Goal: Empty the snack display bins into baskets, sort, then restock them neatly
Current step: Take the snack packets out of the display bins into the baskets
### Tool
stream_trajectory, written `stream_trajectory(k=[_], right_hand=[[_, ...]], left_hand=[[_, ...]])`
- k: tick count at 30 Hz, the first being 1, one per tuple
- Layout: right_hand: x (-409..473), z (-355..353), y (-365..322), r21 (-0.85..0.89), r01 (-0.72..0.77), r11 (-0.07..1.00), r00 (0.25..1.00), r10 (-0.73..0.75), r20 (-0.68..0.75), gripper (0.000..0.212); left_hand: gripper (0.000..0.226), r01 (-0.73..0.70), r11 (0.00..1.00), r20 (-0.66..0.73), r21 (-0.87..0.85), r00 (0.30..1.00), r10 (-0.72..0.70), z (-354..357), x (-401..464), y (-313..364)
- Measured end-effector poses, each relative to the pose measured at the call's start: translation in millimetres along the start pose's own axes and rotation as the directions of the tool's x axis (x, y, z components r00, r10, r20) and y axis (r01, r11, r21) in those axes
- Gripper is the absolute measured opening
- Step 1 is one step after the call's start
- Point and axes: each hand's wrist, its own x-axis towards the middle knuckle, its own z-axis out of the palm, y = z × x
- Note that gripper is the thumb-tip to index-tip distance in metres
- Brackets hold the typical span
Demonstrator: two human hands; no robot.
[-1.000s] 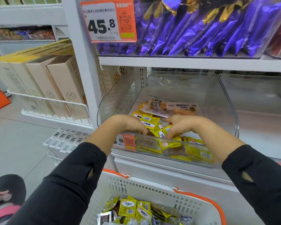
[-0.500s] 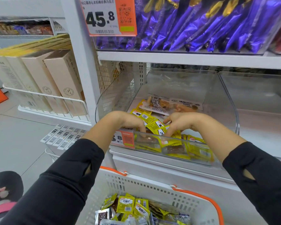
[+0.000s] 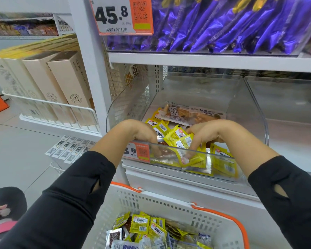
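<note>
A clear plastic display bin (image 3: 248,112) on the middle shelf holds several small yellow snack packets (image 3: 223,164) and larger pale packets (image 3: 201,114) at the back. Both of my hands reach over the bin's front lip. My left hand (image 3: 142,133) curls its fingers down into the packets at the front left. My right hand (image 3: 206,133) grips a bunch of yellow packets (image 3: 183,142) between the two hands. Below, a white basket with an orange rim (image 3: 232,220) holds several yellow and silver packets (image 3: 147,229).
An upper bin holds purple wrappers (image 3: 223,24) behind an orange price tag (image 3: 122,15). Beige boxes (image 3: 61,83) stand on a wire rack at the left. A clear bin (image 3: 294,105) sits to the right. Grey floor tiles (image 3: 16,150) lie at the lower left.
Both hands have drawn closer together and gathered yellow packets into a raised bunch between them. The view has shifted slightly.
</note>
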Motion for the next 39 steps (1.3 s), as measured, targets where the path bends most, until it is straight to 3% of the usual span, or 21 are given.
stream_trajectory(k=[4,8,12,15,20,25,31,33,35,36,39], right_hand=[[0,0,-1,-0.003,0.011,1.000,1.000,-0.011,-0.021,0.102],[3,1,0,-0.047,0.016,0.999,1.000,-0.015,0.027,0.107],[8,1,5,-0.017,0.037,0.999,0.998,-0.036,0.044,0.120],[8,3,3,-0.020,0.053,0.998,0.996,-0.051,0.075,0.115],[10,5,3,-0.078,0.084,0.993,0.995,-0.080,0.053,0.107],[4,4,0,-0.054,0.141,0.989,0.987,-0.136,0.079,0.072],[-7,3,-3,-0.078,0.141,0.987,0.990,-0.141,0.010,0.064],[-14,5,-4,-0.146,0.192,0.970,0.975,-0.205,-0.081,0.053],[-22,4,-6,-0.184,0.240,0.953,0.939,-0.276,-0.206,0.041],[-31,3,-9,-0.180,0.271,0.946,0.916,-0.311,-0.252,0.041],[-67,-4,-24,-0.295,0.282,0.913,0.824,-0.388,-0.413,0.049]], left_hand=[[0.039,-0.005,1.000,-0.009,0.013,1.000,0.005,-1,4,-3],[0.044,-0.012,1.000,0.002,-0.014,1.000,0.012,0,5,-4],[0.033,-0.026,0.998,0.023,-0.053,0.999,0.027,-1,6,-4],[0.031,-0.041,0.993,0.004,-0.112,0.999,0.042,-1,6,-5],[0.051,-0.038,0.992,-0.001,-0.122,0.999,0.038,0,4,-4],[0.089,-0.020,1.000,0.011,-0.023,1.000,0.020,-1,8,-5],[0.085,-0.040,0.999,0.034,0.017,0.999,0.040,-6,10,-9],[0.073,-0.086,0.994,-0.030,0.060,0.996,0.088,-4,9,-9],[0.033,-0.199,0.980,-0.162,-0.030,0.968,0.192,-1,9,-11],[0.023,-0.274,0.958,-0.246,-0.082,0.937,0.247,-1,7,-13],[0.030,-0.416,0.903,-0.480,-0.109,0.817,0.318,-10,-18,-13]])
